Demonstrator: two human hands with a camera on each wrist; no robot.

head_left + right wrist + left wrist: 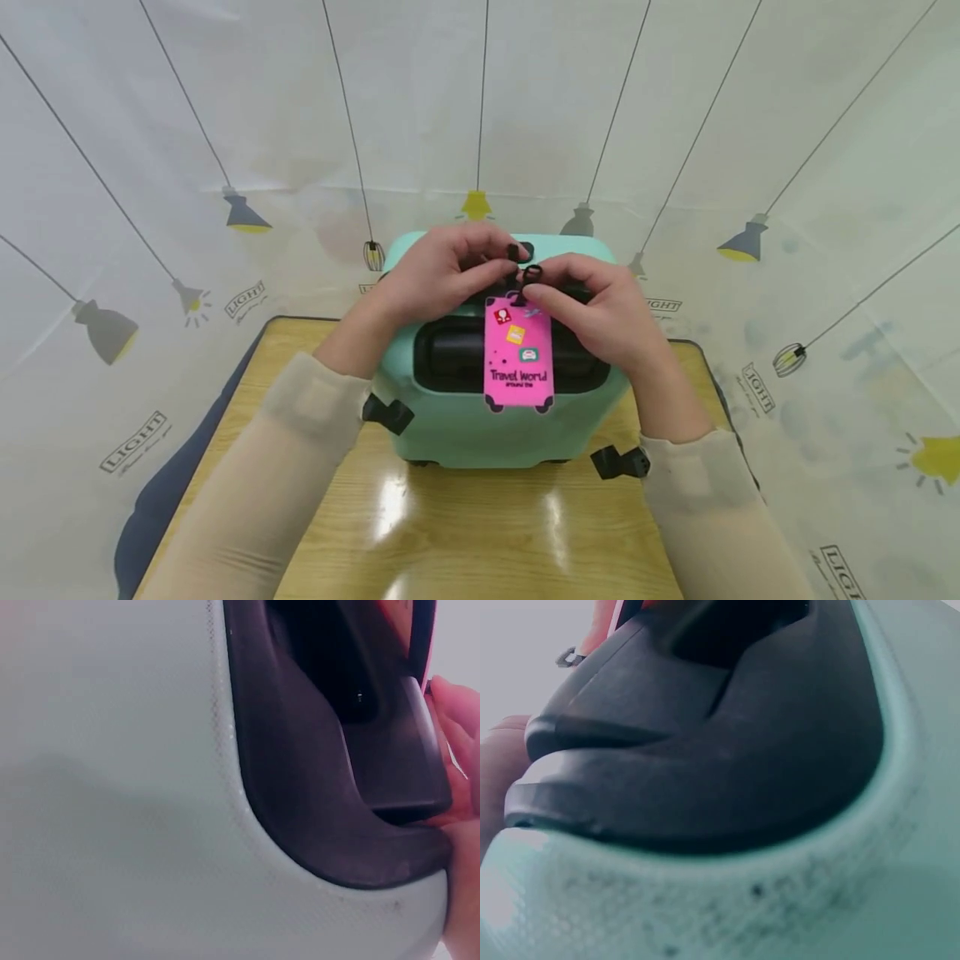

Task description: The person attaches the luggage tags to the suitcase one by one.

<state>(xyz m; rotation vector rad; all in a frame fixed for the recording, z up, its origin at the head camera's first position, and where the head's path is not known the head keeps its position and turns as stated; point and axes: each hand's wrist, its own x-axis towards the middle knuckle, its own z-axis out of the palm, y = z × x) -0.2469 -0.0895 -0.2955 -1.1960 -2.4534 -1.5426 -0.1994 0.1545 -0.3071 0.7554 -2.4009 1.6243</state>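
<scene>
A mint-green suitcase (495,435) stands upright, with a black carry handle (450,352) on the side facing me. Hanging in front of that handle is a pink luggage tag (517,350) printed "Travel World". My left hand (442,275) pinches one end of the tag's black strap (513,252) between thumb and fingers. Close beside it, my right hand (603,312) pinches the strap near its small black buckle (533,272). The left wrist view shows the handle's black surround (795,727) up close. In the right wrist view, fingertips (454,701) touch the tag's edge area.
The suitcase rests on a wood-grain table (480,533). Behind and around it hangs a pale sheet (420,100) printed with lamps. Black wrist camera mounts (618,462) stick out from both sleeves, near the suitcase's lower sides.
</scene>
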